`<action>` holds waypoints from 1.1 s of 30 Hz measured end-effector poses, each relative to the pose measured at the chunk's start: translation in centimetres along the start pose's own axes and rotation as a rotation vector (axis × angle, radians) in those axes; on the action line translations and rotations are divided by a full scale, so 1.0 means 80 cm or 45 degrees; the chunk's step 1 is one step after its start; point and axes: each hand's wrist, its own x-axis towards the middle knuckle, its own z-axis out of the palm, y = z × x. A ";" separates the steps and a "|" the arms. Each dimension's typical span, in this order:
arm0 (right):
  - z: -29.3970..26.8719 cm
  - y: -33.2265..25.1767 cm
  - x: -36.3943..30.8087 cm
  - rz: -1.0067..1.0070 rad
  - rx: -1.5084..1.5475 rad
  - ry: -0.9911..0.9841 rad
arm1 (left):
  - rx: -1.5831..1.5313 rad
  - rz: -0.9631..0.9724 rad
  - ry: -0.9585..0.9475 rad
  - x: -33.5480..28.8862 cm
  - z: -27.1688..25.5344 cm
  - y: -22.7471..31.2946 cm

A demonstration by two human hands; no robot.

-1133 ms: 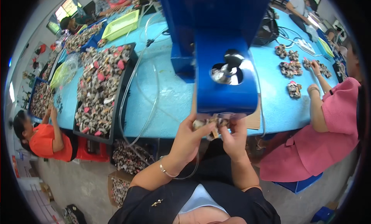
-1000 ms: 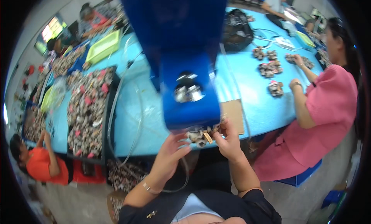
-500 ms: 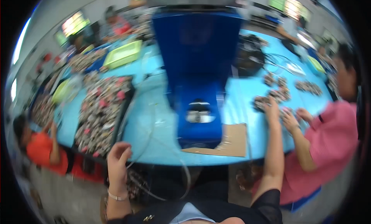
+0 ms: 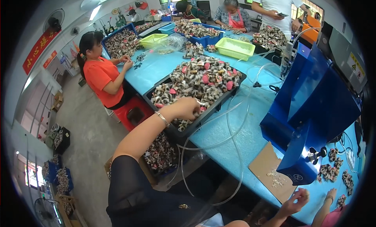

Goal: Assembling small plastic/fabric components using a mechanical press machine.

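Note:
My left hand [image 4: 185, 108] reaches over the near edge of a black tray [image 4: 190, 129]. Its fingers curl down into a heap of small furry plush pieces [image 4: 196, 80], grey-brown and white with pink parts among them. The fingertips are partly hidden, so what they grip does not show. At the lower right, my right hand [image 4: 296, 202] is raised with bent fingers drawn together, beside a brown cardboard sheet [image 4: 263, 164]. Anything inside it is too small to make out. The blue machine [image 4: 313, 109] stands beyond that hand.
Clear hoses [image 4: 239, 148] loop over the blue table [image 4: 219, 142] between tray and machine. Light scraps lie on the cardboard. More plush pieces [image 4: 329, 172] and a co-worker's hand [image 4: 329, 195] are at the far right. A person in orange [image 4: 100, 80] works at left, near a yellow-green basket [image 4: 235, 48].
The view has swung left. My left hand has moved from the table's front edge into the plush heap. My right hand has drawn back from the plush pieces at the right.

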 end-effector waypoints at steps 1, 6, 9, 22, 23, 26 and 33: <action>0.004 -0.014 -0.015 0.057 0.096 -0.027 | 0.066 -0.132 -0.078 0.014 0.005 0.004; 0.004 -0.081 -0.055 0.166 0.269 -0.262 | 0.112 -0.357 0.022 0.013 0.019 -0.004; 0.002 -0.129 -0.058 0.140 0.321 -0.267 | -0.002 -0.312 0.507 -0.015 -0.002 -0.008; 0.079 -0.266 -0.001 0.093 0.788 -0.985 | -0.877 0.646 0.856 -0.100 0.029 0.261; 0.074 -0.263 0.000 -0.068 0.686 -1.050 | -0.882 0.599 0.858 -0.098 0.037 0.270; 0.057 -0.245 -0.012 -0.381 0.522 -0.791 | -1.022 0.482 0.677 -0.100 0.065 0.293; 0.011 -0.200 -0.038 -0.404 0.426 -1.001 | -1.298 0.690 -0.241 -0.082 0.056 0.327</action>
